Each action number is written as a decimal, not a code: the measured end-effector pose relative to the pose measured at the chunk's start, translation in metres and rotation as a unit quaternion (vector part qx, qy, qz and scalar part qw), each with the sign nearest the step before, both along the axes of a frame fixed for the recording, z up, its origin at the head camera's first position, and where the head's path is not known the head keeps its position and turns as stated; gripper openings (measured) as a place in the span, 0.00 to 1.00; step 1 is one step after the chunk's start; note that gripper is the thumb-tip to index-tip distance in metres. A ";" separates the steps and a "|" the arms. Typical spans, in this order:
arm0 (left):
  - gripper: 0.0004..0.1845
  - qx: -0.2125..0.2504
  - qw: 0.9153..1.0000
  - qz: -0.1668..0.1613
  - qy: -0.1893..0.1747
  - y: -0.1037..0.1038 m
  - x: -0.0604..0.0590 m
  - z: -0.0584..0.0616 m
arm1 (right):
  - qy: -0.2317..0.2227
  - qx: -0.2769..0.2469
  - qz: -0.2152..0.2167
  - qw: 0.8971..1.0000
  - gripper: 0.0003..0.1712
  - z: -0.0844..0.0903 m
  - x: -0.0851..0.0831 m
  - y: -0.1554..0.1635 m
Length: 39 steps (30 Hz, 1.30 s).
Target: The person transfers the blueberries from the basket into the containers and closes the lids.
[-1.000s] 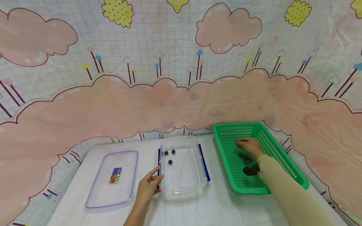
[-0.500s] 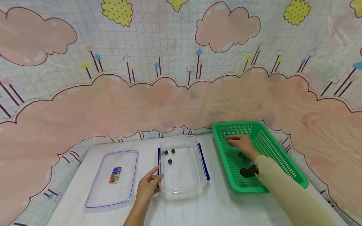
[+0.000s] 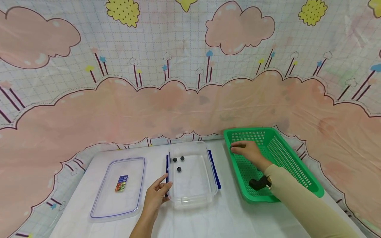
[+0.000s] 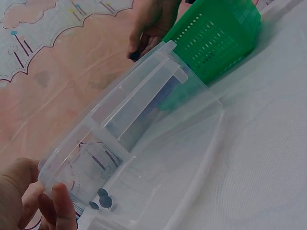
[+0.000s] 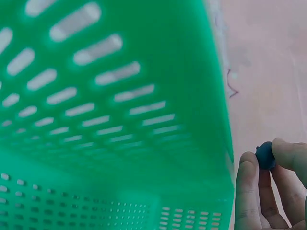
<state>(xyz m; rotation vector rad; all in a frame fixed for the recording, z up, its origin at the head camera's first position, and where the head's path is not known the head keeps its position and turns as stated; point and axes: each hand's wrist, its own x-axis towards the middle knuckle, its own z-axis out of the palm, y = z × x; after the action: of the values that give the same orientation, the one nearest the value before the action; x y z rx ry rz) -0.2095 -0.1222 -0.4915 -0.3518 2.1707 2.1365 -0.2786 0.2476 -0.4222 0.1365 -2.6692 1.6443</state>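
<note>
Backdrop: a printed cloth (image 3: 190, 82) with pink clouds hangs behind and drapes down to the surface.
Surface: a white surface (image 3: 226, 218) carries everything, with the cloth bunched along its far edge.
Basket: a green slotted basket (image 3: 297, 175) sits at the right, and a few dark balls lie on its floor, mostly hidden by the arm.
Tub: a clear plastic tub (image 3: 193, 195) with blue side clips stands in the middle, just left of the basket.
Lid: a clear lid (image 3: 104, 201) with a small coloured label lies flat at the left, apart from the tub.
Left hand: the left hand (image 3: 156, 196) rests against the tub's near left wall, thumb and fingers relaxed on the rim, grip loose.
Right hand: the right hand (image 3: 248, 152) hovers over the basket's left rim, its grip narrow, pinching a ball between thumb and fingertips.
Held ball: a small dark blue ball (image 5: 265, 155) sits in that pinch, above the basket's edge.
Balls in tub: three dark balls (image 3: 178, 162) lie near the tub's far left corner.
</note>
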 end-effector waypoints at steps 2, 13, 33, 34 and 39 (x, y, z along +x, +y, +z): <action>0.27 0.000 1.000 0.000 -0.001 0.000 0.000 0.000 | -0.001 0.006 0.000 1.000 0.24 0.000 0.001 -0.003; 0.27 -0.001 1.000 -0.001 0.000 0.001 0.000 0.000 | -0.007 0.008 0.012 1.000 0.21 0.002 0.002 -0.025; 0.28 0.001 1.000 0.006 -0.004 0.000 0.000 0.002 | -0.013 0.012 0.034 0.999 0.17 0.010 -0.003 -0.075; 0.28 0.001 1.000 0.007 -0.005 0.000 0.000 0.002 | -0.011 0.016 0.036 0.999 0.17 0.009 -0.004 -0.078; 0.28 0.001 1.000 0.008 -0.008 0.000 0.000 0.001 | -0.007 0.019 0.045 0.999 0.14 0.003 -0.006 -0.095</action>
<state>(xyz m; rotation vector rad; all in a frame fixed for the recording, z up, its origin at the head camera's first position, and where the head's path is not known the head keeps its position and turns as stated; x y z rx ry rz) -0.2098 -0.1223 -0.4901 -0.3859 2.1643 2.1381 -0.2848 0.1525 -0.4187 0.2504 -2.7437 1.6250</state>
